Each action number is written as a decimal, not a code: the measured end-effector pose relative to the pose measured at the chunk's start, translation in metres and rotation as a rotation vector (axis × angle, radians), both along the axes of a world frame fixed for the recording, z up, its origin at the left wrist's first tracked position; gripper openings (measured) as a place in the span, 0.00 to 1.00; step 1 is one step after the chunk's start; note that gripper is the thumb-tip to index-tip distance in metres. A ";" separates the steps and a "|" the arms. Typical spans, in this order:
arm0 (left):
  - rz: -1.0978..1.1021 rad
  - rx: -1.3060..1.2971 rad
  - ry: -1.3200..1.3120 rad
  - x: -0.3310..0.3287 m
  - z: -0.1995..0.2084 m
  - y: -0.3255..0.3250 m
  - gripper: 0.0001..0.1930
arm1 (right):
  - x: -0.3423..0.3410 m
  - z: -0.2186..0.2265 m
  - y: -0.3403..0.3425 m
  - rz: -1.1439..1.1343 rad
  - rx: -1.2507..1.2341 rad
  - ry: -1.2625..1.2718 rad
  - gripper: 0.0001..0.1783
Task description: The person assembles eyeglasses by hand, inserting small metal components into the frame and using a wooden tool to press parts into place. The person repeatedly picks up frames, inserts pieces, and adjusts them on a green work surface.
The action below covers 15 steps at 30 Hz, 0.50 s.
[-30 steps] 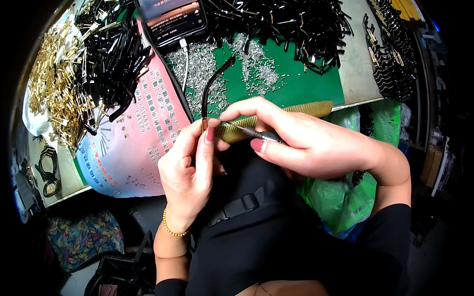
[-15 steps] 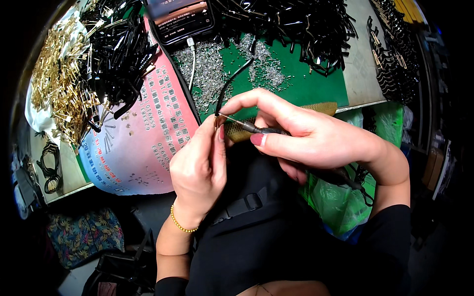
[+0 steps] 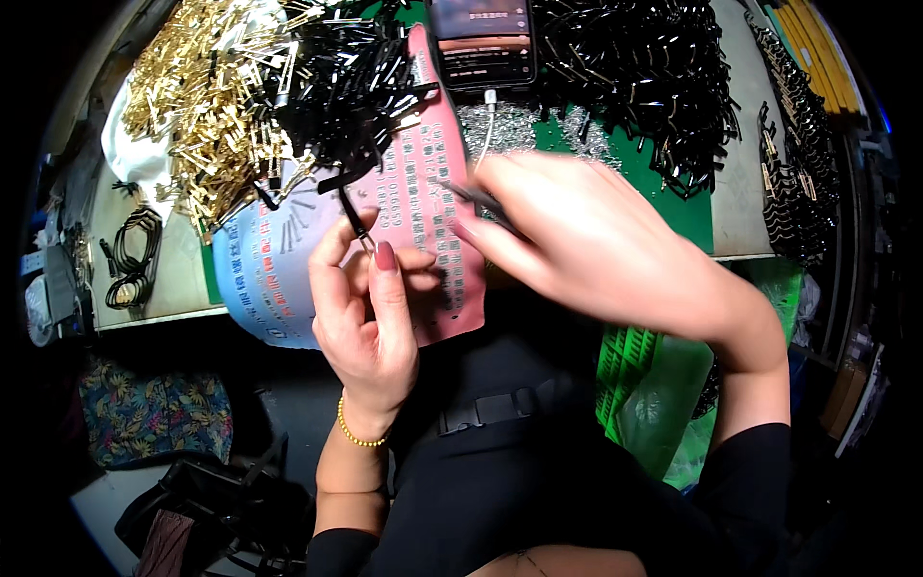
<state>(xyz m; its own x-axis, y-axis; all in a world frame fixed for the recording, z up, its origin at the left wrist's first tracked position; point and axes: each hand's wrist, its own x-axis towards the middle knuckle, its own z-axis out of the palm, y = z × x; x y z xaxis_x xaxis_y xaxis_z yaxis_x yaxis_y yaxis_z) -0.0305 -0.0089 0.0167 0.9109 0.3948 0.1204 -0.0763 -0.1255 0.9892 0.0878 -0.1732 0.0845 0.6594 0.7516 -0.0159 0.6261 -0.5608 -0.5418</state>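
My left hand [image 3: 363,332] is closed over the pink and blue printed sheet [image 3: 447,322], pinching a thin black eyeglass temple [image 3: 354,213] between thumb and fingers. A small metal end of it shows near the thumb. The temple's upper part lies close to a heap of black temples [image 3: 336,106]. Blurred by motion, my right hand [image 3: 606,255] grips a dark, slim screwdriver [image 3: 486,200], its tip pointing left toward the sheet. Most of the screwdriver's handle is hidden by that hand.
Gold metal pieces [image 3: 192,106] are heaped at the left. A phone [image 3: 481,43] with a white cable [image 3: 488,125] stands behind my hands. Tiny silver screws [image 3: 505,123] lie on the green mat [image 3: 687,216]. More black frame parts [image 3: 644,77] pile up at right, above green plastic bags [image 3: 663,404].
My hands have moved apart, and the screwdriver has come away from the black piece. My left hand has shifted left over the sheet with it. The whole view has swung left.
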 end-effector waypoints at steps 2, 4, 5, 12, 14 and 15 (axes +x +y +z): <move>-0.020 -0.148 -0.090 0.000 0.002 0.003 0.10 | 0.017 -0.020 0.045 0.013 0.084 -0.273 0.15; -0.012 -0.090 -0.188 0.004 -0.002 0.019 0.07 | 0.027 -0.027 0.070 0.022 0.108 -0.375 0.11; 0.088 0.012 -0.166 0.008 0.003 0.030 0.05 | 0.032 -0.034 0.072 -0.001 0.059 -0.387 0.10; 0.229 0.968 0.148 0.045 0.003 0.094 0.11 | 0.017 -0.003 0.028 -0.010 0.056 0.036 0.13; 0.182 0.983 0.185 0.052 0.003 0.091 0.09 | 0.008 0.025 0.006 -0.127 0.059 0.334 0.11; 0.164 0.963 0.181 0.054 0.004 0.089 0.08 | 0.000 0.030 -0.012 -0.179 0.150 0.362 0.10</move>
